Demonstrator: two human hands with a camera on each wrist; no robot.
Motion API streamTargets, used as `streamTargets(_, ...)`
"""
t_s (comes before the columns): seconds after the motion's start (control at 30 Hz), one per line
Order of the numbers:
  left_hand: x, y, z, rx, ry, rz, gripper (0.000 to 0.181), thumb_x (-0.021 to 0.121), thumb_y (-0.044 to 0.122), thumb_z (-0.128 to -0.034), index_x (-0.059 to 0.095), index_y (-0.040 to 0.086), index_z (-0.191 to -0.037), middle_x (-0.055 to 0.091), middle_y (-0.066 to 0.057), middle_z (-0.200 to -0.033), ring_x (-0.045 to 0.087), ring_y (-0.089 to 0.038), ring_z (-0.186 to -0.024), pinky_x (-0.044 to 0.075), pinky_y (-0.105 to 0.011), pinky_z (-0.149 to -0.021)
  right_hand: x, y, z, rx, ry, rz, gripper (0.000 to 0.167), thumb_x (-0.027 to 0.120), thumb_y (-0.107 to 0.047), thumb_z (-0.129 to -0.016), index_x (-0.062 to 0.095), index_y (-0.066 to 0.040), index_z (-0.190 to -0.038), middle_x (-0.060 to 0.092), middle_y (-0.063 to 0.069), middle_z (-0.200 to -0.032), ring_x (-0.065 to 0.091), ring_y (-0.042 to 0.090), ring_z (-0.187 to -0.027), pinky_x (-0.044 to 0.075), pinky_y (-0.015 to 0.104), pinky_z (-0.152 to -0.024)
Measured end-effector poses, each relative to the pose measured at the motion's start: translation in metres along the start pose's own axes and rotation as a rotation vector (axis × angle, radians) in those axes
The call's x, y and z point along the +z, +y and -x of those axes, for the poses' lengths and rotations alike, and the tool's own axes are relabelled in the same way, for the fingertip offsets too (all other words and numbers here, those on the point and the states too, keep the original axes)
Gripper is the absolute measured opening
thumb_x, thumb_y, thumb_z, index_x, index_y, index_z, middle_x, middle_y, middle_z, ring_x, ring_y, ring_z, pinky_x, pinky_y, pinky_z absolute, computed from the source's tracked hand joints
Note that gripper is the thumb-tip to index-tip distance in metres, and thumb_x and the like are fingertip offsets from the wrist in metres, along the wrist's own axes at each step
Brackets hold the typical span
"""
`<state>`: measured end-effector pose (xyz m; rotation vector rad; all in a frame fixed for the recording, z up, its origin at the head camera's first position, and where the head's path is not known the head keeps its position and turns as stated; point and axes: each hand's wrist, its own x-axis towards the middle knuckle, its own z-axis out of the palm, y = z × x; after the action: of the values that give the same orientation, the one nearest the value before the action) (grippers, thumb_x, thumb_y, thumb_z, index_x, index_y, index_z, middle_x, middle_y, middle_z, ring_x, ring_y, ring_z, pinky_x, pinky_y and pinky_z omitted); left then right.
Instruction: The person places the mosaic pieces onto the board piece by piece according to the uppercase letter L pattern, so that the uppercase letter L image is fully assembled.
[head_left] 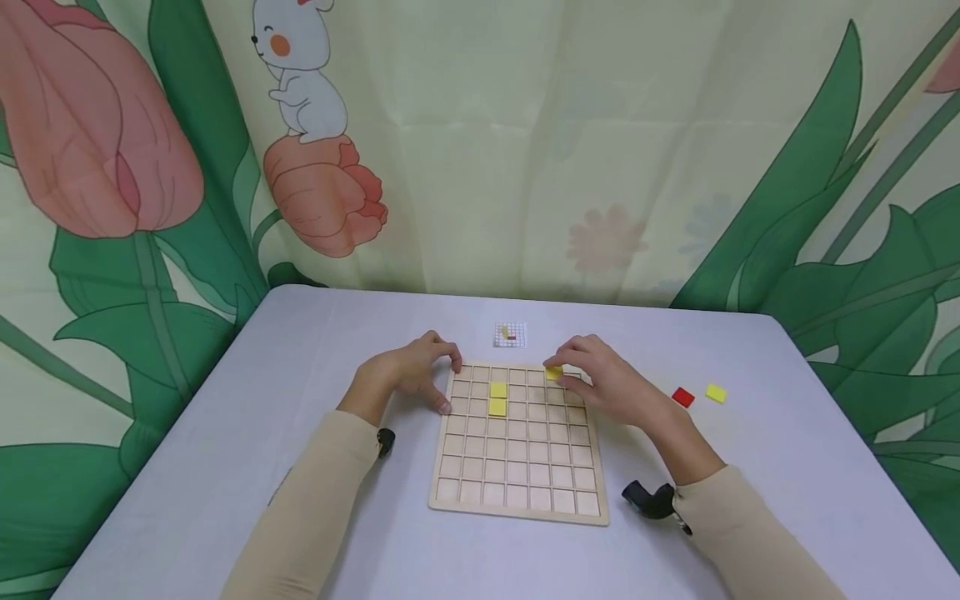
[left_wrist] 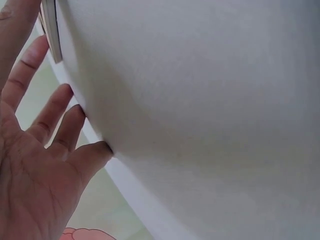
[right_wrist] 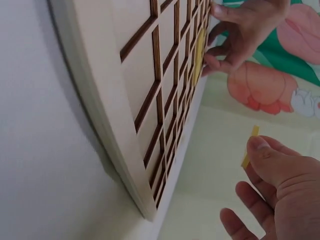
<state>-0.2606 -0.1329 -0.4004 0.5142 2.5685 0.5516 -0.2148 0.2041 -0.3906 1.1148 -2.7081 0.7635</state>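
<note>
A wooden grid board (head_left: 516, 450) lies on the table, with two yellow tiles (head_left: 498, 399) in adjoining cells, one behind the other, near its upper left. My left hand (head_left: 411, 372) touches the board's left edge with thumb and a finger; in the left wrist view that hand (left_wrist: 45, 145) has its fingers spread beside the board's corner (left_wrist: 51, 35). Over the board's far right part, my right hand (head_left: 609, 385) pinches a yellow tile (head_left: 553, 372). The right wrist view has this hand (right_wrist: 280, 185) holding the tile (right_wrist: 250, 146) on edge between thumb and finger, clear of the board (right_wrist: 107, 107).
A red tile (head_left: 683, 397) and a yellow tile (head_left: 716, 393) lie on the table right of the board. Behind the board is a small card with a printed grid (head_left: 510, 335). A patterned curtain (head_left: 480, 150) hangs behind the table.
</note>
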Motion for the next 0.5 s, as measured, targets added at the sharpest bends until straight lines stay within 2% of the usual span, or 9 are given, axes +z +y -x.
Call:
streamTargets(0.3,0.001,0.000,-0.001,-0.004,0.008,0.034,0.062,0.098,0.033,-0.0664,0.061,0.031,-0.115,0.042,-0.004,-0.139,0.042,-0.028,-0.130,0.040,-0.050,-0.107,0.020,-0.013,-0.009,-0.005,-0.043,-0.106,0.025,0.078,-0.012,-0.092,0.073,-0.012,-0.117,0.069,-0.005,-0.115,0.056,0.021,-0.114,0.048,0.043,-0.094)
streamTargets(0.5,0.003,-0.001,0.000,-0.006,0.005,0.043,0.061,0.098,0.033,-0.0666,0.061,0.031,-0.115,0.042,-0.004,-0.140,0.042,-0.029,-0.130,0.040,-0.051,-0.107,0.031,-0.020,-0.010,-0.028,-0.080,-0.201,0.028,0.078,-0.013,-0.091,0.073,-0.011,-0.118,0.071,-0.006,-0.112,0.058,0.022,-0.108,0.047,0.039,-0.092)
